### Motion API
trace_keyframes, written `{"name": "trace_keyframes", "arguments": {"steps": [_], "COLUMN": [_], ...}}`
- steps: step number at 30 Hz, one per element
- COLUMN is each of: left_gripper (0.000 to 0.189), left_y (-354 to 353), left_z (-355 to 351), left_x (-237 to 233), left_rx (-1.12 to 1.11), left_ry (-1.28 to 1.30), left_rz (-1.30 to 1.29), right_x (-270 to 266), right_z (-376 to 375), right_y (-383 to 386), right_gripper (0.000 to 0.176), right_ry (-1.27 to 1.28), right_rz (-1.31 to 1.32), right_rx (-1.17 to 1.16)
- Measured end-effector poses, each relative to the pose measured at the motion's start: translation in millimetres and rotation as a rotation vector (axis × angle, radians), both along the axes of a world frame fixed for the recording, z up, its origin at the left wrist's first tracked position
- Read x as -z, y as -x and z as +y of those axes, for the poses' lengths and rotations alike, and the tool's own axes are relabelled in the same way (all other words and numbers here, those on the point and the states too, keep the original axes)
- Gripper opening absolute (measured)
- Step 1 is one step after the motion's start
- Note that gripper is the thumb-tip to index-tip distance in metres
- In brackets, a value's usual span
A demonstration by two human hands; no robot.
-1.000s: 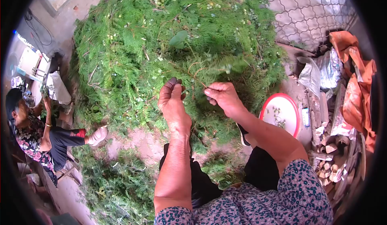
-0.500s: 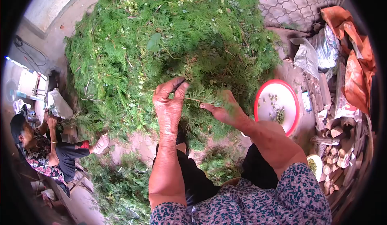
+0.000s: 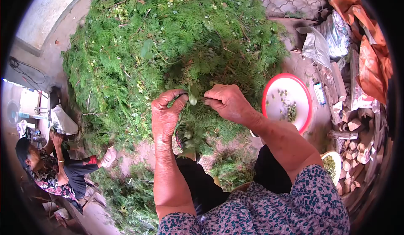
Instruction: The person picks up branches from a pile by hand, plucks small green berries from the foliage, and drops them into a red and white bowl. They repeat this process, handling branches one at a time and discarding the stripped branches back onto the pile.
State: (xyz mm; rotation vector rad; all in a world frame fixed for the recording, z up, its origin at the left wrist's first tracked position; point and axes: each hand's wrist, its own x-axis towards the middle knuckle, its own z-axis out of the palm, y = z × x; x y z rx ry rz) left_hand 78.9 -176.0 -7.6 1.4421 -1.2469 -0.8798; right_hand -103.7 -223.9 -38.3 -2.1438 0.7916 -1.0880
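Observation:
In front of me lies a big heap of feathery green evergreen branches (image 3: 126,58) dotted with pale green cones. My left hand (image 3: 166,111) pinches a small evergreen sprig (image 3: 192,99), blurred, with a pale green cone on it, between thumb and forefinger. Just right of the sprig, my right hand (image 3: 229,103) has its thumb and forefinger pressed together; whatever they hold is too small to make out. Beyond my right forearm sits a white basin with a red rim (image 3: 310,102), with several green cones (image 3: 290,111) inside.
Another person (image 3: 50,163) sits at the left, hands raised. A pale bowl of green cones (image 3: 330,167) stands near my right elbow. Stacked firewood (image 3: 351,161), an orange tarp (image 3: 372,71) and plastic sacks (image 3: 317,47) line the right side. Loose greenery (image 3: 134,197) lies at lower left.
My right hand has risen and turned, its fingers now pinched close to my left. My left hand has shifted slightly left and down. The sprig between them now hangs more upright.

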Motion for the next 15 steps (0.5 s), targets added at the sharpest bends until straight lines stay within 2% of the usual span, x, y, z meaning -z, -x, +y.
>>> {"name": "trace_keyframes", "arguments": {"steps": [1, 2, 5, 6, 8, 12, 15], "left_gripper": [0.015, 0.014, 0.018, 0.021, 0.022, 0.024, 0.026], "left_y": [1.6, 2.9, 0.3, 5.6, 3.7, -5.3, -11.5], "left_z": [-0.5, -2.3, -5.4, -3.8, -5.1, -5.5, -3.3], "left_x": [0.0, 4.4, 19.2, 14.1, 14.5, 23.1, 21.8], "left_rx": [-0.01, -0.028, -0.058, -0.117, -0.083, -0.07, -0.058], "left_ry": [0.005, 0.05, 0.129, 0.076, 0.088, 0.074, 0.075], "left_rz": [0.036, 0.218, 0.203, 0.215, 0.23, 0.323, 0.395], "right_x": [2.0, 3.1, -0.3, -2.4, -6.0, -4.2, -6.8], "right_z": [0.5, 0.9, -3.1, -3.6, -4.5, -9.9, -11.3], "right_y": [0.3, 0.6, 5.6, 6.5, 8.2, 10.3, 12.7], "right_gripper": [0.011, 0.011, 0.012, 0.012, 0.013, 0.015, 0.015], "right_ry": [-0.014, -0.028, -0.097, -0.098, -0.272, -0.214, -0.27], "right_rz": [0.002, 0.005, 0.033, 0.034, -0.071, -0.109, -0.11], "right_rx": [0.004, 0.005, -0.008, -0.008, 0.003, 0.002, 0.004]}}
